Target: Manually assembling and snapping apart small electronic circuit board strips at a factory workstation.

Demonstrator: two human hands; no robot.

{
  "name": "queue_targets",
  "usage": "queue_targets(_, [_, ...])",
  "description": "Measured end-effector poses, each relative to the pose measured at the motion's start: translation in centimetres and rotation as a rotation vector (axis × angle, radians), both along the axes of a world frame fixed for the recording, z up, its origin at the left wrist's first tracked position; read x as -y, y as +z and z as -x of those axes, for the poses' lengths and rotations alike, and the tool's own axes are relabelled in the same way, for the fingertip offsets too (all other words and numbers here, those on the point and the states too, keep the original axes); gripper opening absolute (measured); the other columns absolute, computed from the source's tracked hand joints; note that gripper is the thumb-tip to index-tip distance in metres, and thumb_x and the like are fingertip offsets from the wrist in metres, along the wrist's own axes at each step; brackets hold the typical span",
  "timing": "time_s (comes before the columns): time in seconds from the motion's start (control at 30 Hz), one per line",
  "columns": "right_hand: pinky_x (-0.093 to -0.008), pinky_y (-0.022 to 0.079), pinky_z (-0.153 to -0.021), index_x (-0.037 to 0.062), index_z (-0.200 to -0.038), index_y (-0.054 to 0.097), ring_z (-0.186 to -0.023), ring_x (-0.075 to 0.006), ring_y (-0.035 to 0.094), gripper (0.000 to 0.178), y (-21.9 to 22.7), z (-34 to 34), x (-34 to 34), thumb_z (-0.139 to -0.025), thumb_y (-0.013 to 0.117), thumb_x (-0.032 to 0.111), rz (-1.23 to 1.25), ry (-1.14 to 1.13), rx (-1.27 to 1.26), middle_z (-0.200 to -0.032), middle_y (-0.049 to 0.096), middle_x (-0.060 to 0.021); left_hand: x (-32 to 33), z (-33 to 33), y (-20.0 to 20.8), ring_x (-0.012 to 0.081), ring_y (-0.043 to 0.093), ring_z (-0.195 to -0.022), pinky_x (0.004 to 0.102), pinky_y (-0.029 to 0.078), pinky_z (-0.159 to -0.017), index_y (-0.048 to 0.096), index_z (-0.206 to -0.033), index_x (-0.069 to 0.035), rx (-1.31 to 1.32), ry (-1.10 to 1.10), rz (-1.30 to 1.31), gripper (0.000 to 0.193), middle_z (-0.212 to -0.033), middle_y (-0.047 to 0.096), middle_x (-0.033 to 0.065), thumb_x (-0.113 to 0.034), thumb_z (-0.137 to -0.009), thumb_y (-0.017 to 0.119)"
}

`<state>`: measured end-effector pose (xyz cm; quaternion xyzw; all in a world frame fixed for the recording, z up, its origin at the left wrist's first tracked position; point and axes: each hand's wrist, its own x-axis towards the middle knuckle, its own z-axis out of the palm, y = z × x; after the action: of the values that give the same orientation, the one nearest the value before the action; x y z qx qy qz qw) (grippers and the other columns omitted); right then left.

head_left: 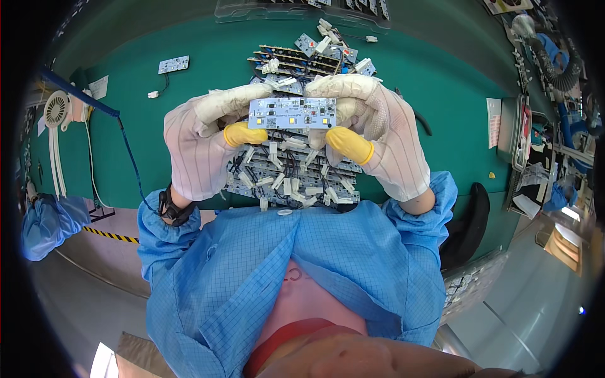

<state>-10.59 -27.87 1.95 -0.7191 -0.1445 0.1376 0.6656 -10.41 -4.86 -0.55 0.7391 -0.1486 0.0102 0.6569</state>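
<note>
Between both hands I hold up a white rectangular circuit board [296,112] with small yellow LEDs along its lower side. My left hand [211,129], in a striped white glove with a yellow thumb cover, grips the board's left end. At the right end, my right hand [381,129], gloved the same way, pinches it between thumb and fingers. Beneath the hands lie rows of boards with dark wires and white connectors [287,179], partly hidden by the gloves. Behind the held board is a stack of dark-edged circuit boards [299,60].
A single board [174,64] with a wired connector lies on the green mat [126,47] at the far left. A blue coiled cord [129,151] runs down to my left wristband. There is a small fan [58,110] at left, a clear tray [252,11] at the back and a metal-rimmed bin [513,135] at right.
</note>
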Motion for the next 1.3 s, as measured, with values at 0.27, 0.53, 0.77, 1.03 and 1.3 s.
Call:
queue_targets(0.27, [-0.0199, 0.048, -0.056, -0.0010, -0.120, 0.053, -0.064, -0.0095, 0.060, 0.053, -0.2, -0.1, -0.3, -0.082, 0.072, 0.030, -0.075, -0.016, 0.000, -0.083, 0.066, -0.0107, -0.2, -0.1, -0.1, 0.0102, 0.062, -0.078, 0.0221, 0.050, -0.070, 0.068, -0.108, -0.003, -0.029, -0.008, 0.028, 0.041, -0.090, 0.069, 0.0066, -0.017, -0.071, 0.078])
queue_targets(0.53, [-0.0225, 0.049, -0.067, 0.0015, -0.116, 0.057, -0.075, -0.0103, 0.062, 0.043, 0.2, 0.0, -0.2, -0.077, 0.073, 0.009, 0.058, -0.058, 0.032, -0.099, 0.065, -0.0078, 0.0, -0.5, -0.1, 0.0131, 0.061, -0.068, 0.0226, 0.048, -0.062, 0.069, -0.107, -0.006, 0.341, 0.046, -0.216, 0.044, -0.083, 0.067, 0.0064, -0.022, -0.067, 0.078])
queue_targets(0.77, [-0.0207, 0.048, -0.061, 0.0011, -0.118, 0.056, -0.065, -0.0088, 0.059, 0.043, -0.3, -0.2, -0.3, -0.080, 0.072, 0.014, 0.050, -0.027, 0.292, -0.092, 0.065, -0.0076, 0.5, -0.6, -0.3, 0.0144, 0.060, -0.068, 0.0238, 0.047, -0.063, 0.069, -0.108, -0.006, 0.236, 0.092, -0.173, 0.043, -0.084, 0.067, 0.0063, -0.019, -0.068, 0.077])
queue_targets(1.03, [-0.0188, 0.045, -0.056, 0.0008, -0.114, 0.058, -0.058, -0.0063, 0.056, 0.037, -0.8, -0.8, -0.3, -0.081, 0.068, 0.016, 0.043, -0.054, 0.010, -0.070, 0.062, -0.0033, 0.4, -0.6, 0.4, 0.0150, 0.062, -0.073, 0.0244, 0.047, -0.066, 0.069, -0.108, -0.005, 0.252, 0.129, -0.197, 0.040, -0.085, 0.068, 0.0074, -0.018, -0.070, 0.075])
queue_targets(1.3, [-0.0210, 0.045, -0.064, 0.0011, -0.113, 0.059, -0.063, -0.0068, 0.057, 0.038, -0.4, 0.0, -0.5, -0.079, 0.071, 0.013, -0.076, -0.096, 0.012, -0.069, 0.062, -0.0025, 0.2, -0.3, 0.2, 0.0159, 0.061, -0.071, 0.0255, 0.047, -0.065, 0.069, -0.108, -0.007, 0.310, 0.115, -0.322, 0.042, -0.085, 0.068, 0.0074, -0.017, -0.068, 0.076])
